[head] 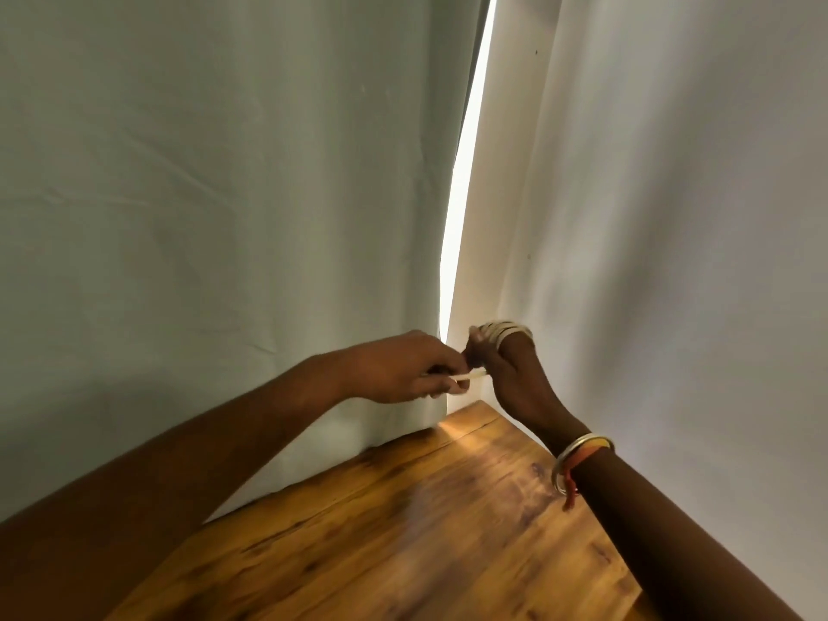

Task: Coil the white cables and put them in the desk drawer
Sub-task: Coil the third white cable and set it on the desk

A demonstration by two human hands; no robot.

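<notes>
Cable (504, 332) is wound in several loops round the curled fingers of the right hand (515, 383), its tail pinched by the left hand (398, 374) just beside, both above the bench (403, 531). Best to hold the tail taut and lay each turn beside the last, so the coil slips off tidy.

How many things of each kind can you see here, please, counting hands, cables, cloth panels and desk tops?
Hands: 2, the bare left hand and the bare right hand.
Cables: 1, a thin white cable wound round the right hand's fingers.
Cloth panels: 2, the pale left panel and the pale right panel.
Desk tops: 1, a brown wooden desk top.
Total: 6.
</notes>
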